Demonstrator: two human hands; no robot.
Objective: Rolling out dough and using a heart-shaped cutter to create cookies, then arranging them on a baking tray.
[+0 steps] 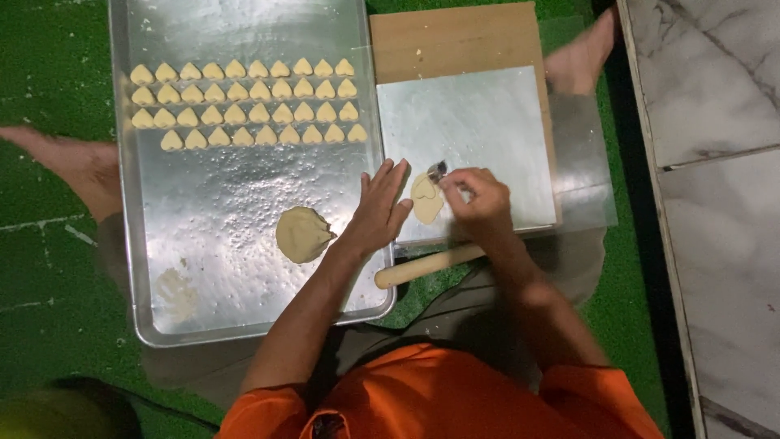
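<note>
Looking down on green matting (49, 73), marble floor (715, 89) off to the right. Big metal baking tray (244, 195) on the left side, likely parked beside the work spot so finished pieces travel only a short way. Four neat rows of small heart-shaped cookies (244, 102) filling its far end, packed close, probably to save room. Round lump of spare dough (302, 234) resting on the tray's bare middle, within easy reach.

Right of the tray, a wooden board (455, 41) with a shiny metal sheet (487, 122) laid over it, giving a smooth cutting surface. Wooden rolling pin (426, 266) lying at the near edge, set aside, touched by neither hand.

On the sheet, a flattened piece of dough (426, 198), sitting between both hands. Left hand (380, 207) spread flat, fingers open, gripping nothing, seemingly steadying the sheet just beside the dough. Right hand (481, 199) curled, fingers pinched shut around a small metal cutter (438, 170), wrist bent inward, cutter at the dough's far edge.
</note>
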